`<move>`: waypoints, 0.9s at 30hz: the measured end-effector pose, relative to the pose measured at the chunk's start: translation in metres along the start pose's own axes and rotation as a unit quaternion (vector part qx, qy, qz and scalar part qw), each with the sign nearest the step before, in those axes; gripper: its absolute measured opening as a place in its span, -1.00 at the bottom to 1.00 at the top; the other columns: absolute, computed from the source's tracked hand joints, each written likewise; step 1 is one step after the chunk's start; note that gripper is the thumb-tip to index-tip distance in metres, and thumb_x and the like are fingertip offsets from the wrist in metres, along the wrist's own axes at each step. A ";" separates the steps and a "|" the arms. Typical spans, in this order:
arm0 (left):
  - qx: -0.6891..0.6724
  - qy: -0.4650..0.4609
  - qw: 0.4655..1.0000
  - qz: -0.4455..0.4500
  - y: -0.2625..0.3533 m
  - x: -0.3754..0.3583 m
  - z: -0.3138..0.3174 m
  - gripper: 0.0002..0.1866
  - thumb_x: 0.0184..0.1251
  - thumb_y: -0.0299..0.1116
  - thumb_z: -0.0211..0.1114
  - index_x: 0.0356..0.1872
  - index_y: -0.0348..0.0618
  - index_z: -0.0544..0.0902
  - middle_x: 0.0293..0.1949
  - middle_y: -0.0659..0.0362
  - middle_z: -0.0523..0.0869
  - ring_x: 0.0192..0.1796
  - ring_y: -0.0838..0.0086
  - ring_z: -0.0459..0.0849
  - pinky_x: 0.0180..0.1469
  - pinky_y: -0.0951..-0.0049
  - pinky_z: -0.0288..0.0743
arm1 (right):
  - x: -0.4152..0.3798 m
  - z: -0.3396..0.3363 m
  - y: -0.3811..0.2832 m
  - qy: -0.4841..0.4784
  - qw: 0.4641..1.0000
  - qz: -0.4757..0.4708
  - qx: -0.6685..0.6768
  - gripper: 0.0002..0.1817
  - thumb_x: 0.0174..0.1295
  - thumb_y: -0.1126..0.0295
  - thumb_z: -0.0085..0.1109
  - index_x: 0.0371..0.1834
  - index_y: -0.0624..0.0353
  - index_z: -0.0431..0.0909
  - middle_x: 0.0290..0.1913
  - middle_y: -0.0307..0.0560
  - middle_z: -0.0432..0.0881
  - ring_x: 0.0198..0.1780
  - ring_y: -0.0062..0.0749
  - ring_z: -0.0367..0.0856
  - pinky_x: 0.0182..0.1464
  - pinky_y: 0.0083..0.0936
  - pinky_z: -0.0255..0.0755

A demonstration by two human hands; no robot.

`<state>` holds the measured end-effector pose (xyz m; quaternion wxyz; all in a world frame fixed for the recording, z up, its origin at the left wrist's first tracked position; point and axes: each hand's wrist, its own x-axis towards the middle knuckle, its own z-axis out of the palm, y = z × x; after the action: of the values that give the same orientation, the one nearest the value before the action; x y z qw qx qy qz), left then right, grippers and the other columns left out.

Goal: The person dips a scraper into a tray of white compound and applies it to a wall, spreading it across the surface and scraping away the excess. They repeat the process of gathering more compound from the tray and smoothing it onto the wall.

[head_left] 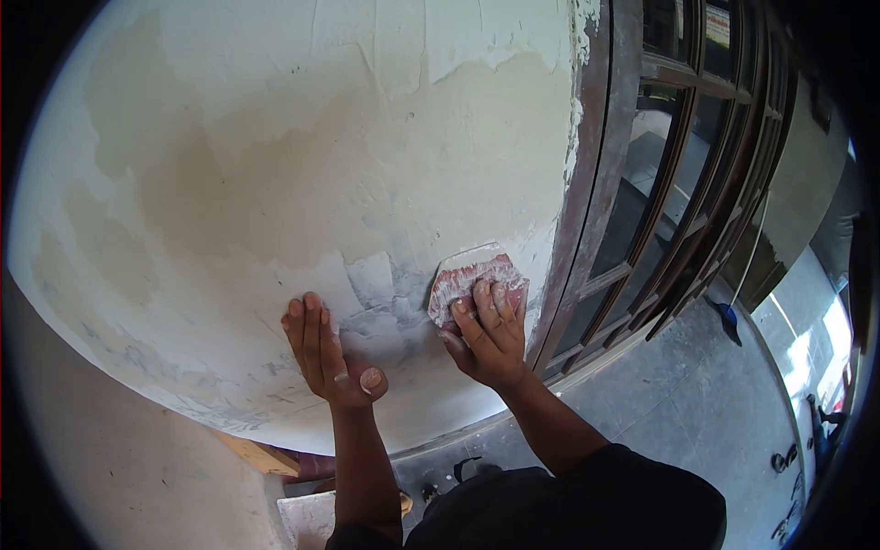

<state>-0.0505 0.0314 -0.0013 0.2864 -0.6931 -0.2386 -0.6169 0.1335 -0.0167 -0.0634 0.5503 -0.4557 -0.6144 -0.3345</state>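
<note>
A wall [247, 183] fills most of the view, coated in patchy white putty with beige and greyish areas. My right hand [495, 335] presses a reddish putty spreader [467, 280], smeared with white, against the wall near the door frame. The fingers lie over its face, and a white band runs along its upper edge. Left of it, my left hand [325, 353] rests with outstretched fingers against the wall and holds nothing. Its thumb points out to the right, with white residue on the tip.
Dark wooden doors with glass panes [660, 165] stand right of the wall, beside the door frame [591, 183]. Below lies a grey tiled floor [678, 385]. A white-smeared board [307, 518] and a wooden piece [252, 451] sit at lower left. A blue broom head [729, 321] is at right.
</note>
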 end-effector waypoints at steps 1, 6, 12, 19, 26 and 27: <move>-0.001 0.001 1.000 0.000 0.000 0.000 0.001 -0.34 0.45 -0.03 -0.36 0.10 -0.53 0.42 0.08 -0.27 0.55 0.24 -0.15 0.44 0.32 -0.10 0.20 | -0.002 -0.005 -0.002 -0.018 1.000 0.004 0.000 -0.51 0.03 0.22 0.36 0.08 0.07 0.58 0.18 0.16 0.50 0.33 -0.04 0.33 0.36 0.18 -0.07; 0.010 -0.004 1.000 0.003 0.000 0.000 0.000 -0.32 0.45 -0.01 -0.36 0.10 -0.55 0.42 0.10 -0.26 0.54 0.26 -0.12 0.42 0.32 -0.09 0.20 | 0.031 -0.007 0.004 0.016 1.000 0.002 -0.004 -0.50 0.02 0.22 0.35 0.09 0.06 0.57 0.21 0.15 0.47 0.30 -0.02 0.36 0.31 0.29 -0.04; 0.006 0.001 1.000 -0.001 -0.001 -0.001 0.001 -0.30 0.45 0.00 -0.37 0.11 -0.57 0.42 0.11 -0.23 0.54 0.26 -0.10 0.42 0.33 -0.07 0.20 | -0.018 -0.010 0.008 -0.024 1.000 -0.010 -0.009 -0.49 -0.01 0.22 0.38 0.08 0.01 0.57 0.21 0.11 0.48 0.23 -0.06 0.41 0.31 0.26 0.00; 0.009 -0.003 1.000 -0.007 0.002 -0.001 0.001 -0.26 0.46 0.06 -0.41 0.12 -0.53 0.42 0.13 -0.21 0.53 0.28 -0.09 0.40 0.34 -0.05 0.18 | 0.025 -0.014 0.023 0.023 0.999 -0.006 -0.026 -0.47 0.00 0.25 0.39 0.09 0.12 0.55 0.20 0.18 0.47 0.28 0.02 0.38 0.33 0.15 0.03; 0.017 0.006 1.000 0.001 0.001 0.001 0.002 -0.26 0.48 0.07 -0.43 0.12 -0.51 0.42 0.14 -0.20 0.53 0.29 -0.08 0.40 0.34 -0.05 0.19 | -0.016 -0.029 0.023 -0.046 0.998 -0.047 -0.009 -0.49 0.03 0.23 0.38 0.04 0.22 0.55 0.20 0.31 0.45 0.25 0.17 0.41 0.33 0.07 0.07; 0.018 0.006 1.000 0.001 0.002 0.001 0.003 -0.27 0.48 0.06 -0.43 0.11 -0.51 0.42 0.14 -0.20 0.53 0.29 -0.08 0.40 0.34 -0.05 0.19 | -0.008 -0.031 0.025 -0.047 0.998 -0.047 -0.010 -0.49 0.03 0.23 0.38 0.04 0.22 0.55 0.20 0.31 0.45 0.25 0.17 0.41 0.33 0.07 0.07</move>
<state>-0.0473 0.0318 -0.0010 0.3006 -0.6847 -0.2470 -0.6163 0.1677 -0.0374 -0.0685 0.5003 -0.4470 -0.6567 -0.3444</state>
